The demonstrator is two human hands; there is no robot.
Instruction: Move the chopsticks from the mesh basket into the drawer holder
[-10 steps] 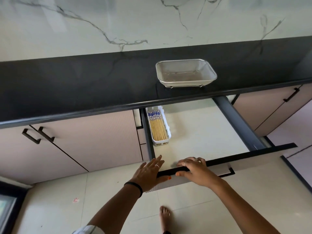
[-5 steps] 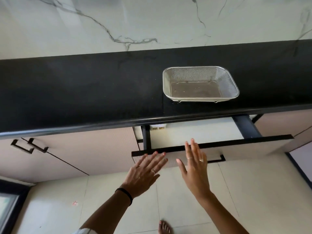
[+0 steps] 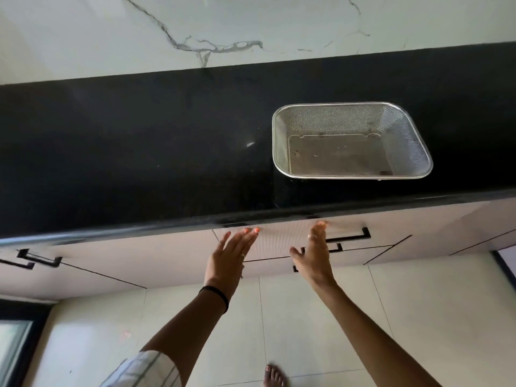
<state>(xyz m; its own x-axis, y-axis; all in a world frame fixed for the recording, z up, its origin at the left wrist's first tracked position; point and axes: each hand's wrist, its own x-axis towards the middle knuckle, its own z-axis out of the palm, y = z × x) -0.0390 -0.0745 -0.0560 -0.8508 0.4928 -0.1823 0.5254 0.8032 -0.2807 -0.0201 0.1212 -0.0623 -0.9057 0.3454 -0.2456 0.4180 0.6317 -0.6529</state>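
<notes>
Flat hands at a shut drawer, bare mesh basket above.

The mesh basket (image 3: 352,141), a rounded rectangle of fine steel weave, sits on the glossy black counter (image 3: 134,152) with no chopsticks visible in it. Below, the pale ribbed drawer front (image 3: 282,241) lies flush with its neighbours. The left hand (image 3: 230,261) and right hand (image 3: 314,255) are both spread flat, fingertips at the panel, holding nothing.
</notes>
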